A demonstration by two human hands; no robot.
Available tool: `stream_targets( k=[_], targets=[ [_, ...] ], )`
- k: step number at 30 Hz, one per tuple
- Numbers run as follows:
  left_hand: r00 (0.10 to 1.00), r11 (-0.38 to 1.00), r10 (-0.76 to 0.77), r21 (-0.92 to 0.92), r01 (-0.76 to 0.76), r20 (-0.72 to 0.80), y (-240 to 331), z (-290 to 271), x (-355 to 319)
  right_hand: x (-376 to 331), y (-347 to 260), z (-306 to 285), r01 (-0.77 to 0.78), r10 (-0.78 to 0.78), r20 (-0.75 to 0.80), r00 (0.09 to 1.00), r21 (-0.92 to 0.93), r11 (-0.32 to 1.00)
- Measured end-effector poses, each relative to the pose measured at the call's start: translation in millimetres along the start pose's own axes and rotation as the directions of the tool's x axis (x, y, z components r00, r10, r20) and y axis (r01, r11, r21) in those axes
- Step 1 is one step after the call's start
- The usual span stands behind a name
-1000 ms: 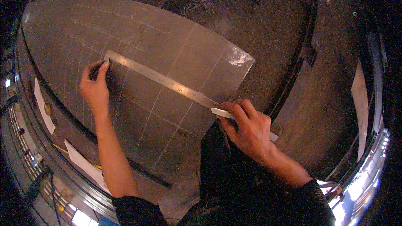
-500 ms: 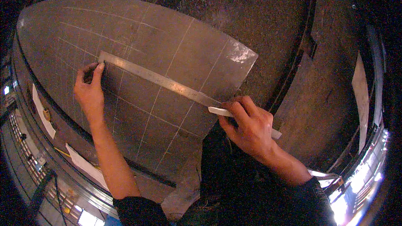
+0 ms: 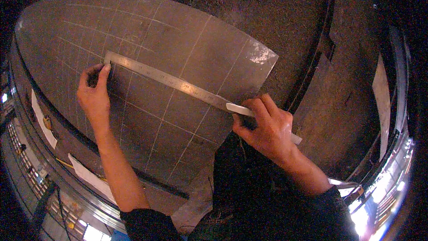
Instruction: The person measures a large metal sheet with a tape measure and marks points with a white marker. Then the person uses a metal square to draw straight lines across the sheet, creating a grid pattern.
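Observation:
A steel ruler (image 3: 171, 81) lies slantwise across a dark metal sheet (image 3: 191, 40) with a rounded left end, marked with a grid of pale lines. My left hand (image 3: 94, 100) is at the ruler's left end, thumb and forefinger closed on its edge. Over the ruler's right end, my right hand (image 3: 269, 129) grips a flat white marking stick (image 3: 240, 109), perhaps soapstone, with its tip pointing left. A pale end (image 3: 296, 139) shows behind that hand; I cannot tell if it belongs to the stick or the ruler. The right fingertips are partly hidden.
A dark curved rim (image 3: 307, 85) runs along the right, with a pale strip (image 3: 382, 102) beyond it. White paper sheets (image 3: 91, 177) and a yellow-handled tool (image 3: 47, 122) lie at the left. A black edge strip (image 3: 165, 189) borders the sheet's near side.
My right hand and the white stick have shifted slightly away from me, bringing the stick's tip up against the ruler. My left hand stays at the ruler's left end. The view has moved a little.

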State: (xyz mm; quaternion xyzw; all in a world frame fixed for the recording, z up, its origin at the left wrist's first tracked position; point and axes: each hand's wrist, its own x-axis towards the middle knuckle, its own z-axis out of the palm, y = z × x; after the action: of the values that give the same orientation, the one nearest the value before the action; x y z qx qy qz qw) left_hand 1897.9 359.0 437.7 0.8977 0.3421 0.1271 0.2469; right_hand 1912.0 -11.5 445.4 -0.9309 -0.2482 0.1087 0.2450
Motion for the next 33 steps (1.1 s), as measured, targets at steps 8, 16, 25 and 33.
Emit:
stream_targets(
  k=[8, 16, 25, 33],
  targets=[
    [0.999, 0.999, 0.021, -0.047, -0.023, -0.040, 1, 5, -3, 0, -13, -5, -0.089, 0.089, -0.015, 0.996, 0.001, 0.996],
    [0.997, 0.998, 0.066, 0.003, -0.066, -0.042, -3, 7, 5, 0, -7, 1, -0.056, 0.057, -0.020, 0.998, 0.039, 0.998],
    [0.998, 0.998, 0.054, -0.030, -0.054, -0.026, -1, 7, 3, 2, -12, -4, -0.094, 0.095, -0.032, 0.995, 0.054, 0.994],
    [0.998, 0.998, 0.063, 0.010, -0.063, -0.002, 6, 3, 4, -3, -3, -6, -0.061, 0.061, -0.010, 0.998, 0.026, 0.998]
  ],
)
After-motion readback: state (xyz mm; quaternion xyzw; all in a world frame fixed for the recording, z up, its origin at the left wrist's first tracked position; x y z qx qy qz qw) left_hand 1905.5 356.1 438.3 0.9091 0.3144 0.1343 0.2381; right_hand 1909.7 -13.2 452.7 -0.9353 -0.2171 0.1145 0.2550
